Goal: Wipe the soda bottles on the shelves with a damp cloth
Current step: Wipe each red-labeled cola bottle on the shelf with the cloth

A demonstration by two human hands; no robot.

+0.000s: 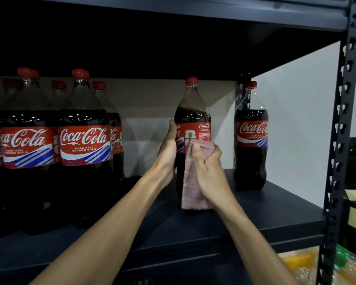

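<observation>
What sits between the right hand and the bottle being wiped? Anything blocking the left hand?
Only the pink cloth: the right hand grips it against the front of the middle bottle. The left hand holds that bottle's side directly; nothing visible lies between them.

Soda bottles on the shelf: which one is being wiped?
The middle bottle, standing alone: left hand holds its side, right hand presses the pink cloth on it. No hand touches the others.
</observation>
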